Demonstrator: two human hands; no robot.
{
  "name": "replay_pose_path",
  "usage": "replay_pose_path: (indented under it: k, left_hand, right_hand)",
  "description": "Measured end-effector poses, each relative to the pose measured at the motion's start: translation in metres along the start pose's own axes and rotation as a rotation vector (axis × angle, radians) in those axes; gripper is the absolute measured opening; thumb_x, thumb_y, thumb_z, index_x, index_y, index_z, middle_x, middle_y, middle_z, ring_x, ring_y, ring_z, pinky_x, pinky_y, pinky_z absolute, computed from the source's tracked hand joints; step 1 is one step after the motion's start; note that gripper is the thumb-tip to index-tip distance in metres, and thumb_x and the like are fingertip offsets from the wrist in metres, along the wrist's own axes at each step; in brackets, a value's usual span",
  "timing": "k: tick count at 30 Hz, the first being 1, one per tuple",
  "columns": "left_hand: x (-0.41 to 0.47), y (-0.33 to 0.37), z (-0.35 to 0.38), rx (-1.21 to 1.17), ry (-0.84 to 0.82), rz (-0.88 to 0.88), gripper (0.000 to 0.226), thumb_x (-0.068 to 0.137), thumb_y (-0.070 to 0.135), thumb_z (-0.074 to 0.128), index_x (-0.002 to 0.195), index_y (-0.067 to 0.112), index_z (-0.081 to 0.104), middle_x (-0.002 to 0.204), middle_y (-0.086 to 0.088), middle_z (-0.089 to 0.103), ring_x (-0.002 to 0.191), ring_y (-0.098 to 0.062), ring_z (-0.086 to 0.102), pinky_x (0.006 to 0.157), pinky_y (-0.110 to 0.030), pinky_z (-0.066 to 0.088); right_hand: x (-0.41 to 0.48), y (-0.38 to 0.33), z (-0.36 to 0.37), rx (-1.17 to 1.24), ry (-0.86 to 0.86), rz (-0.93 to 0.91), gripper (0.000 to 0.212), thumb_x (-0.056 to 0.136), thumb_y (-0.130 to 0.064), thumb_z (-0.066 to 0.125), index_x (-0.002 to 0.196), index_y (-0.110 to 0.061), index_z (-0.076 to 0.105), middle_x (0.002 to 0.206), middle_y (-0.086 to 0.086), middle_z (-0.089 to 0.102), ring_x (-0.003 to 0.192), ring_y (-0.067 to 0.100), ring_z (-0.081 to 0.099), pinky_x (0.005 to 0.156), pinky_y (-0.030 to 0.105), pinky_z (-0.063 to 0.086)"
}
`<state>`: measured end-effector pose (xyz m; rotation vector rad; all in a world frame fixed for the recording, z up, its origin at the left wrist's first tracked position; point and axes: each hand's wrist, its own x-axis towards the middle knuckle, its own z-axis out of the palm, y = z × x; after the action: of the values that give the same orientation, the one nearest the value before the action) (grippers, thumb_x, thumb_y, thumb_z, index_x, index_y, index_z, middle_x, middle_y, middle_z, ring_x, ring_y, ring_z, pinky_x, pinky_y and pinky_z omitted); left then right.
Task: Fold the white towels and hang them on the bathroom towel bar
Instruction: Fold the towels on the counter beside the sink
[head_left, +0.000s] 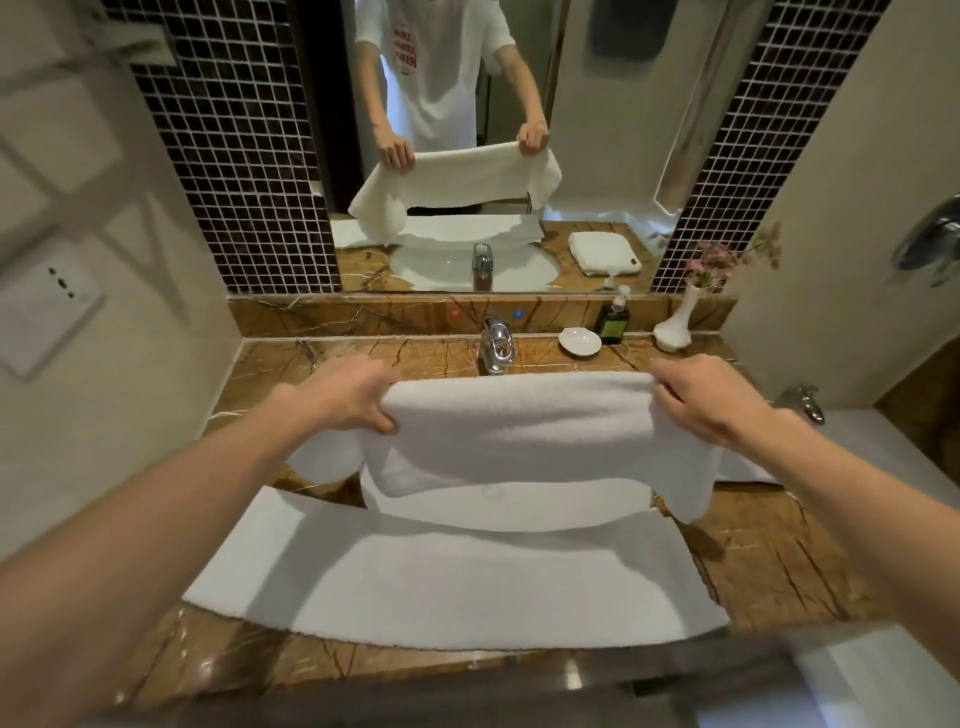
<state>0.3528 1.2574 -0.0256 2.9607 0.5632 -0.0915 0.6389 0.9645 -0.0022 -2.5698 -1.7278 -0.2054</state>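
Brown veined marble counter (769, 561), wet sheen at the front left. White sink (519, 512) set in its middle, largely covered. One white towel (457, 582) lies spread flat across the front, over the sink's near rim and onto the stone at both sides. Chrome faucet (496, 347) stands behind the sink. Along the back, right of the faucet: white soap dish (580, 342), green pump bottle (614, 319), white vase (674, 325) holding pink flowers.

**Towels over the basin**

A white terry towel (519, 431) is hanging between the left hand (348, 395) and the right hand (711, 400), above the white oval basin (509, 506). A flat folded white towel (452, 587) is lying on the brown marble counter (769, 561), in front of the basin. Behind the held towel a chrome tap (496, 345) is standing. A white shallow dish (580, 343), a dark pump bottle (614, 319) and a white ceramic vase (675, 327) are sitting to its right, in that order.
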Motion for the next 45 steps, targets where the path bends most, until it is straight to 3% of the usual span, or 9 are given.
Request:
replay_pose_path:
  k: [4,8,13,18,23,29,34,40,45]
  left_hand:
    - [-0.005,-0.005,0.018,-0.018,-0.004,-0.035,0.028,0.069,0.04,0.079,0.082,0.03,0.056,0.079,0.014,0.054,0.079,-0.012,0.054,0.056,-0.023,0.033]
    - [-0.009,-0.008,0.039,0.006,-0.044,-0.074,0.028,0.072,0.031,0.078,0.089,0.025,0.057,0.086,0.007,0.059,0.081,-0.015,0.055,0.06,-0.028,0.038]
    - [-0.014,-0.017,0.058,0.11,-0.081,-0.08,0.021,0.081,0.026,0.069,0.098,0.018,0.059,0.093,0.003,0.062,0.082,-0.015,0.057,0.057,-0.022,0.038]
    - [-0.022,-0.028,0.073,0.154,-0.145,-0.181,0.013,0.08,0.018,0.066,0.074,0.021,0.054,0.076,0.001,0.06,0.067,-0.016,0.052,0.048,-0.024,0.032]
    - [-0.03,-0.039,0.103,0.181,-0.128,-0.23,0.014,0.077,0.011,0.064,0.074,0.022,0.056,0.07,0.005,0.053,0.061,-0.012,0.046,0.052,-0.026,0.032]
    - [-0.049,-0.066,0.142,-0.031,-0.028,-0.289,0.034,0.071,-0.002,0.061,0.101,0.01,0.07,0.1,-0.013,0.067,0.095,-0.03,0.06,0.078,-0.038,0.048]
    - [-0.054,-0.073,0.155,0.095,-0.054,-0.305,0.039,0.076,0.001,0.062,0.112,0.016,0.068,0.107,-0.009,0.065,0.102,-0.03,0.058,0.082,-0.037,0.045]
    - [-0.042,-0.08,0.117,0.149,0.176,-0.348,0.03,0.07,-0.005,0.066,0.094,0.012,0.072,0.075,-0.007,0.044,0.071,-0.03,0.05,0.054,-0.034,0.038]
    - [-0.033,-0.094,0.087,-0.042,0.386,-0.578,0.02,0.083,0.001,0.059,0.099,0.01,0.066,0.108,-0.021,0.054,0.089,-0.042,0.053,0.073,-0.046,0.047]
  right_hand:
    - [-0.003,-0.001,0.014,-0.042,-0.093,-0.137,0.032,0.094,-0.049,0.038,0.08,-0.02,0.041,0.07,0.0,0.055,0.062,0.021,0.051,0.058,0.032,0.036]
    - [-0.005,-0.001,0.032,-0.098,-0.133,-0.197,0.041,0.089,-0.064,0.04,0.086,-0.023,0.037,0.081,0.002,0.061,0.068,0.023,0.055,0.06,0.033,0.043]
    - [-0.009,0.003,0.047,-0.117,-0.11,-0.185,0.036,0.091,-0.055,0.048,0.093,-0.02,0.042,0.096,0.005,0.066,0.08,0.026,0.059,0.06,0.032,0.038]
    - [-0.011,0.01,0.059,-0.111,-0.169,-0.128,0.042,0.083,-0.059,0.059,0.091,-0.025,0.035,0.095,0.005,0.067,0.08,0.024,0.059,0.063,0.031,0.039]
    - [-0.014,0.012,0.078,-0.124,-0.244,-0.145,0.044,0.077,-0.058,0.067,0.091,-0.029,0.037,0.093,-0.003,0.065,0.076,0.018,0.056,0.063,0.028,0.038]
    - [-0.024,0.009,0.093,-0.095,-0.316,-0.229,0.043,0.081,-0.055,0.065,0.083,-0.029,0.03,0.073,-0.007,0.051,0.064,0.017,0.047,0.056,0.026,0.033]
    - [-0.03,0.003,0.099,-0.109,-0.317,-0.249,0.039,0.085,-0.052,0.061,0.085,-0.026,0.033,0.081,-0.001,0.061,0.065,0.019,0.046,0.058,0.028,0.036]
    - [-0.025,0.004,0.094,-0.112,-0.218,-0.231,0.026,0.084,-0.033,0.062,0.088,-0.025,0.038,0.081,-0.003,0.061,0.066,0.02,0.055,0.056,0.028,0.044]
    - [-0.017,0.003,0.086,-0.089,-0.153,-0.18,0.021,0.08,-0.02,0.066,0.087,-0.025,0.047,0.077,-0.01,0.05,0.062,0.013,0.048,0.048,0.015,0.029]
